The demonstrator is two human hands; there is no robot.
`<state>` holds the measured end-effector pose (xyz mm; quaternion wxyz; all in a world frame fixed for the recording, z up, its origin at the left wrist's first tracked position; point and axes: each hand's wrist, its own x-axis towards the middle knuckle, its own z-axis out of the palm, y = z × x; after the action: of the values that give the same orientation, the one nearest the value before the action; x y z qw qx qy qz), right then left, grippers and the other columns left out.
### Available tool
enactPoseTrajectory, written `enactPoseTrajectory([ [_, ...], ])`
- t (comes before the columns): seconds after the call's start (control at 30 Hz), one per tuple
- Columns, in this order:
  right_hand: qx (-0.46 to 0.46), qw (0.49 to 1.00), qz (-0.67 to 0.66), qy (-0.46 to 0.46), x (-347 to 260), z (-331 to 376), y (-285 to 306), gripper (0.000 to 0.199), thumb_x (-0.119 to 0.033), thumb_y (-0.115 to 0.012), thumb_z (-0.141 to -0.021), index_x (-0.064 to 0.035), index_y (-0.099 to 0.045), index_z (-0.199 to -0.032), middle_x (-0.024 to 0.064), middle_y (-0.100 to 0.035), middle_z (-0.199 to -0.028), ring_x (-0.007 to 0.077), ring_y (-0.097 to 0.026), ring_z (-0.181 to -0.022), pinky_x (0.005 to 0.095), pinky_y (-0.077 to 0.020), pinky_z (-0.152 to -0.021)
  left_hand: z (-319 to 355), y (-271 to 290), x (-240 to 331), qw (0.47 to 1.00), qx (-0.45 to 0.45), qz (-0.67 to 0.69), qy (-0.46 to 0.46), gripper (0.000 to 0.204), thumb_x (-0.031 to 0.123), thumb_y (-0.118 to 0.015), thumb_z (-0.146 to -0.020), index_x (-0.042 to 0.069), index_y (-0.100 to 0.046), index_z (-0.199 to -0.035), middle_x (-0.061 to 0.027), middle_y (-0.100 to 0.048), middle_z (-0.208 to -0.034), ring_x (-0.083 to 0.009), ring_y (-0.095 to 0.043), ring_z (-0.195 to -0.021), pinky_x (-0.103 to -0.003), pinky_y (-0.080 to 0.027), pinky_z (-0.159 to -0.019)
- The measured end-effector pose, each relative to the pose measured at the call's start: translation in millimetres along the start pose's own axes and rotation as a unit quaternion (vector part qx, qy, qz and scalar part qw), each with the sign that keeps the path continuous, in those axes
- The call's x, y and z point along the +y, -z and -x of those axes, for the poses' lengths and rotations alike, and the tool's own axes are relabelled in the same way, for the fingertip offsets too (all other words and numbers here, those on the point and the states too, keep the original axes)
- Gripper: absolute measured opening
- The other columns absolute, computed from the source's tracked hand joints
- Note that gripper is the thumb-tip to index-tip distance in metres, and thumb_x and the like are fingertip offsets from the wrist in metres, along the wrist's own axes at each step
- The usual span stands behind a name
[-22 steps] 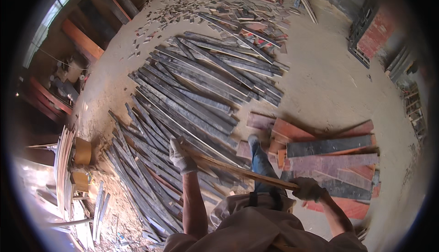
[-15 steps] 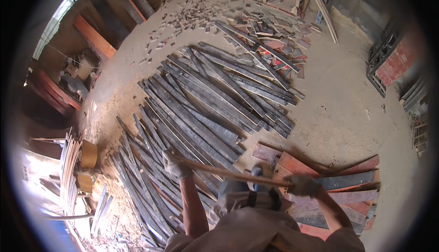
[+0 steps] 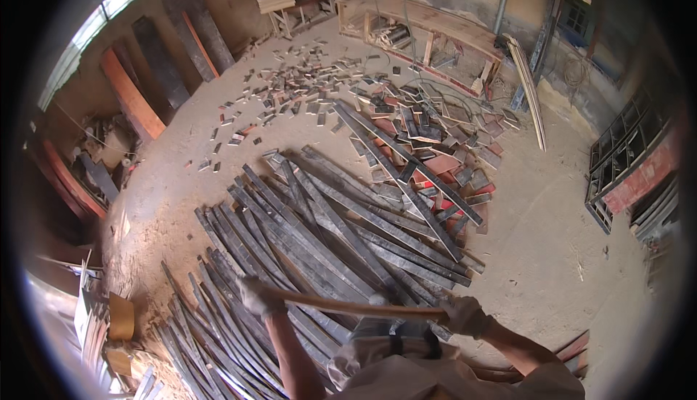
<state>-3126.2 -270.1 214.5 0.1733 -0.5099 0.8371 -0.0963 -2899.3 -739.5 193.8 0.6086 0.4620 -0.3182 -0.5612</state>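
A long, narrow wooden strip [image 3: 356, 305] spans the space in front of my body, held roughly level. My left hand [image 3: 260, 298], in a pale work glove, is closed around its left end. At the other end my right hand [image 3: 466, 318], also gloved, grips it. Below and beyond the strip lies a wide spread of long dark wooden strips [image 3: 305, 229] on the floor, some crossing others. Closer to my left arm, thinner dark strips [image 3: 218, 327] fan out.
Beyond the strips is a heap of short offcuts [image 3: 428, 139]. A wooden workbench [image 3: 435, 22] stands along the far wall. Boards [image 3: 131, 95] lean at the left, a metal frame [image 3: 628, 149] at the right. Reddish planks [image 3: 573, 349] lie near my right arm.
The view has tilted up, bringing more of the workbench and far wall in and cutting off most of the reddish planks. Both hands still hold the strip, which now lies more level.
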Motion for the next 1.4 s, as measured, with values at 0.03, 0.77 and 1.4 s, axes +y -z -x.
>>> enactPoseTrajectory([
  [0.03, -0.024, 0.999, -0.035, -0.032, 15, -33, 20, 0.042, -0.042, -0.079, -0.088, -0.0125, -0.071, -0.118, 0.0192, -0.075, -0.094, 0.0399, -0.074, -0.083, 0.0526, -0.0578, -0.074, -10, -47, -12, 0.998, -0.018, -0.059, -0.007, 0.045, 0.048, -0.053, -0.112, 0.009, -0.067, -0.096, -0.0014, -0.058, -0.079, -0.0151, -0.057, -0.070, -0.031, -0.050, -0.065],
  [0.77, -0.136, 0.978, -0.152, -0.052, 278, -919, 349, 0.064, -0.065, -0.069, -0.094, -0.0089, -0.070, -0.126, 0.0188, -0.078, -0.097, 0.0401, -0.076, -0.090, 0.0477, -0.0578, -0.082, -396, -835, -319, 0.950, -0.242, -0.099, 0.168, 0.047, 0.051, -0.056, -0.112, 0.008, -0.075, -0.117, -0.0001, -0.075, -0.103, -0.0139, -0.068, -0.092, -0.033, -0.056, -0.087],
  [1.4, -0.026, 0.634, -0.699, -0.330, 459, -1576, 465, 0.052, -0.047, -0.055, -0.113, 0.0009, -0.074, -0.124, 0.0108, -0.080, -0.103, 0.0166, -0.076, -0.089, 0.0340, -0.0618, -0.077, -757, -1534, -560, 0.848, -0.467, -0.214, 0.129, 0.055, 0.041, -0.058, -0.110, 0.000, -0.061, -0.146, -0.0107, -0.070, -0.115, -0.0184, -0.065, -0.099, -0.035, -0.056, -0.085],
])
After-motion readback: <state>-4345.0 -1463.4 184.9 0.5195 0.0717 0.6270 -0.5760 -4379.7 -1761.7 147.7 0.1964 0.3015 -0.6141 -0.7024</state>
